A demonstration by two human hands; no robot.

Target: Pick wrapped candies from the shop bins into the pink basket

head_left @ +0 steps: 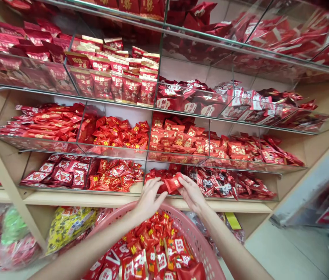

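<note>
In the head view, my right hand (192,192) pinches a small red candy packet (172,184) at its right end, over the front edge of a bottom-row bin. My left hand (150,197) is at the packet's left, fingers apart and reaching over the bin's edge; its fingertips are near the dark red packets (157,174) there. Below both arms sits a pink plastic basket (208,249) with holes in its wall. Red packets with yellow and white print (152,241) fill much of it.
Glass-fronted shelves (117,153) hold several rows of red packets in divided bins. A wooden ledge (79,199) runs under the lowest row. Under it lie a yellow bag (71,227) and, further left, clear bags with green and pink contents (15,241). Tiled floor (292,249) shows at right.
</note>
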